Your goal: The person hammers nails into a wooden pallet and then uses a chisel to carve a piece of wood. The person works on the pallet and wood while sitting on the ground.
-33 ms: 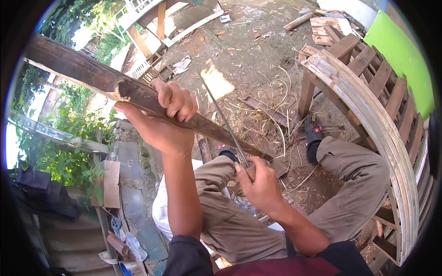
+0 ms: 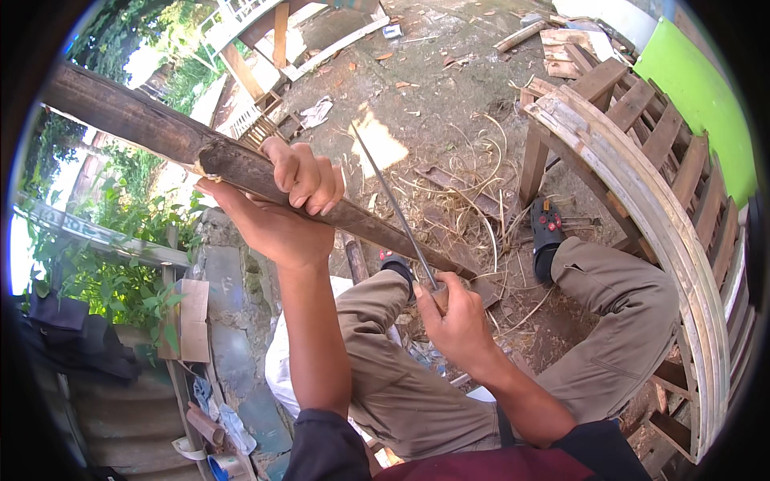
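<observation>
"Two bare hands: what is each holding?"

"The left hand (image 2: 277,234) is closed around a dark wooden beam (image 2: 241,167), fingers curled over it and palm beneath. The right hand (image 2: 459,322) is wrapped round the handle of a long, thin, dark tool (image 2: 392,201) that points up and away."

"Where does the beam lie?"

"Diagonally, from the upper left down across the front of the body, its lower end between the feet. In this view the tool crosses in front of it, below the left hand."

"What would good handling call for?"

"My judgement: a firm left grip, set well back from the tool's path, with the beam's low end braced so it cannot roll. Any stroke would be safer aimed away from the left wrist and the knees in brown trousers (image 2: 613,321)."

"What can't you make out?"

"Whether the tool is a flat blade or a round rod, and whether it touches the wood. Most of its handle is hidden by the fingers. The beam's upper end runs into the dark rim, and I can't tell if its lower end rests on the littered ground. Farther out, the curved slatted frame (image 2: 642,188) at right is cut off, and glare whitens the upper left."
</observation>
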Demonstrator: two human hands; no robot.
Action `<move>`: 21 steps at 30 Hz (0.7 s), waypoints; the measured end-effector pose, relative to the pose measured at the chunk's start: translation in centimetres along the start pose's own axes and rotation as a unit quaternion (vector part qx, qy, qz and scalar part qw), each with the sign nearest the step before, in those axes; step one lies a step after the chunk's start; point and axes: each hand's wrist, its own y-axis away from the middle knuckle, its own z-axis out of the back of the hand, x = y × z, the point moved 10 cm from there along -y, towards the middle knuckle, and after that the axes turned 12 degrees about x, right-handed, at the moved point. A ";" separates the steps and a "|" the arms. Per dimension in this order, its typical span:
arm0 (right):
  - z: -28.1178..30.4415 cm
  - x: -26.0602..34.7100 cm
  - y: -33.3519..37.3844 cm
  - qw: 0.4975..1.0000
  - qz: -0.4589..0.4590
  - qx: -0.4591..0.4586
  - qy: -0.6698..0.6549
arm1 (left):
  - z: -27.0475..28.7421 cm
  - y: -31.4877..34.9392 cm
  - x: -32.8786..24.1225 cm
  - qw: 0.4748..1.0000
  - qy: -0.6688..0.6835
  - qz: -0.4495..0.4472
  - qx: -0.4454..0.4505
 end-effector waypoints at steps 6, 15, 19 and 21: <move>-0.4 0.5 0.1 1.000 -0.006 0.021 0.020 | 0.3 0.1 0.5 0.995 0.056 0.009 0.087; 0.7 -1.4 0.0 1.000 0.000 -0.022 0.023 | 1.2 0.2 0.7 0.998 -0.028 0.014 -0.061; 1.1 -0.5 -0.3 0.999 -0.006 -0.031 0.022 | 2.6 0.5 0.2 0.992 -0.083 -0.014 -0.090; 1.1 0.5 -0.3 0.999 0.004 -0.035 0.020 | 3.3 1.0 0.2 0.981 -0.120 -0.002 -0.150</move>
